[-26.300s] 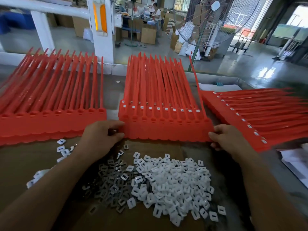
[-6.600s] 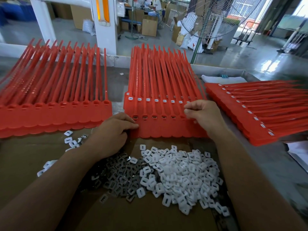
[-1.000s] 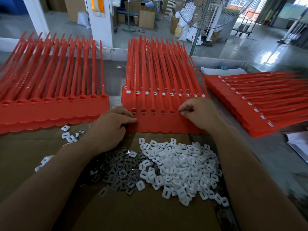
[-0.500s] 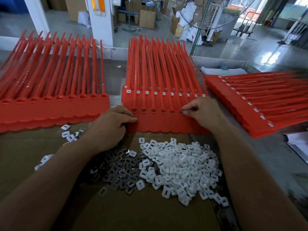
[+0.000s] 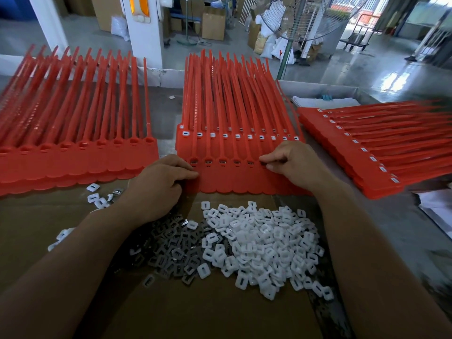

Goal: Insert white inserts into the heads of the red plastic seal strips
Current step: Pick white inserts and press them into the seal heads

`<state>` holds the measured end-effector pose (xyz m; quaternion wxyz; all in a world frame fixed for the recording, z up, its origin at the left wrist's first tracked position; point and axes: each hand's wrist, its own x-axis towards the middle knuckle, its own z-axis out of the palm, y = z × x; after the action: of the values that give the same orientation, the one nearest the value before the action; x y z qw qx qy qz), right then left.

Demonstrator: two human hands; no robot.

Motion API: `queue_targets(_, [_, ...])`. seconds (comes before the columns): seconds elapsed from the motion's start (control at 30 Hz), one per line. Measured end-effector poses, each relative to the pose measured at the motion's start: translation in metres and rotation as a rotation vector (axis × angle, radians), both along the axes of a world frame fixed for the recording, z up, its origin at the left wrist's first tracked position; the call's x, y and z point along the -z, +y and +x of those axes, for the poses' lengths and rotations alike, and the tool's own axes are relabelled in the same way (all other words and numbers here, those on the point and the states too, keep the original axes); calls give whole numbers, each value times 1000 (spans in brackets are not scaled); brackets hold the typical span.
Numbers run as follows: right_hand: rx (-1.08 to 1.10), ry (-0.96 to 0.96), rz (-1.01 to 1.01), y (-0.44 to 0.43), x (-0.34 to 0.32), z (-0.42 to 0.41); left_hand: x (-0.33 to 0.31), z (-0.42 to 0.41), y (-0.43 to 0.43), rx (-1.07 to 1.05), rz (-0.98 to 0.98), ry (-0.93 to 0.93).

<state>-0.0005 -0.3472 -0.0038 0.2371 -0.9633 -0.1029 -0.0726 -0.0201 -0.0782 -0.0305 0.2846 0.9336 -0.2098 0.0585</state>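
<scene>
Right hand [image 5: 296, 165] had brought thumb and forefinger together on the sixth visible head from the left end of the top sheet [image 5: 239, 179] of the middle stack [image 5: 232, 106]. Half a second before, only the forefinger reached there. Left hand [image 5: 159, 184] hadn't shifted: fingers curled, thumb on top, gripping that sheet's near-left corner.

Right hand's other fingers were curled under. Couldn't tell whether an insert sat between the pinched tips.

The five heads left of the pinch showed dark pieces in their sockets, no white. Just behind them, the layer below carried a full seated row [image 5: 237, 136] of white. My read: top sheet barely started on white, nearly all of it left.

Around the middle stack:
- white inserts [image 5: 264, 241] heaped just in front of it, on brown cardboard [image 5: 195, 314]
- dark grey pieces [image 5: 166, 248] front-left, touching that heap
- a few stray inserts [image 5: 94, 196] further left
- left stack [image 5: 73, 143] beside it, heads open, no white
- right stack [image 5: 379, 143] beside it, turned sideways, white already fitted
- papers [image 5: 435, 204] past that one

Behind the middle stack: white pillar [image 5: 144, 33], pedestal fan [image 5: 300, 18], cartons [image 5: 213, 25], all on a grey workshop floor
</scene>
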Motion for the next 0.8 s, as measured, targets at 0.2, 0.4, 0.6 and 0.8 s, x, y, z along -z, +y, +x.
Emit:
queue_targets(0.2, [49,-103,70,7,-9,-3,-1,0,-1,-4,-6,3])
queue_targets(0.4, [-225,98,203,47,-33,-23,-1,0,-1,1,-4,8])
queue_targets(0.6, [-533,280,30,90,-28,-41,0,0,-1,7,9,-8])
queue_targets(0.8, [-582,335,-30,107,-23,-50,2,2,-1,20,-35,-29])
